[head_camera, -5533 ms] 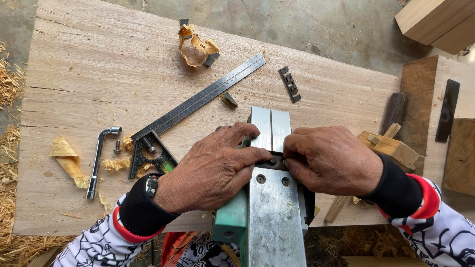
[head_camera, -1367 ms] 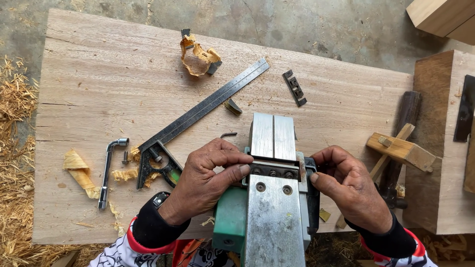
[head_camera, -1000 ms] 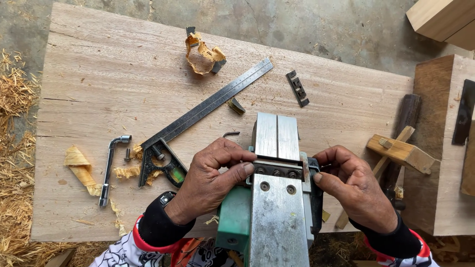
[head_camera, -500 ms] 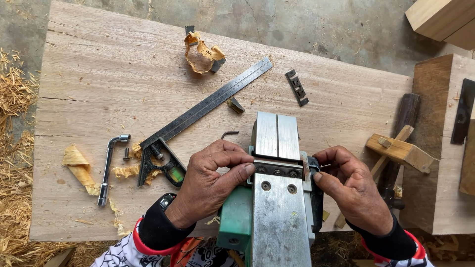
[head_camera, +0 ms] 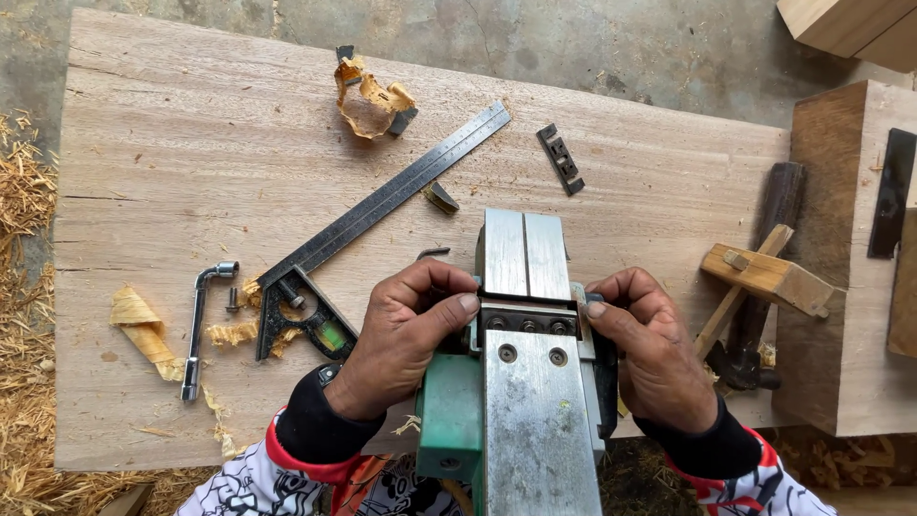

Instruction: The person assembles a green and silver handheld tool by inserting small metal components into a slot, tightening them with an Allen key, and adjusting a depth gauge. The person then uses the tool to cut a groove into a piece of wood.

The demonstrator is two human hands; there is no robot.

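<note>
Head view: both hands [head_camera: 406, 334] [head_camera: 650, 349] pinch an upturned planer [head_camera: 530, 382] on a plank [head_camera: 191, 172] over concrete floor [head_camera: 592, 48].

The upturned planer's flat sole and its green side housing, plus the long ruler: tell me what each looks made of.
Flat grey sole: bare metal, probably aluminium or steel, with a dull brushed sheen and screw heads. Green housing: likely moulded plastic or painted casting, matte, hard to tell. Long dark ruler: metal, apparently steel, thin with fine graduations. Left hand and right hand grip the planer's sides.
</note>
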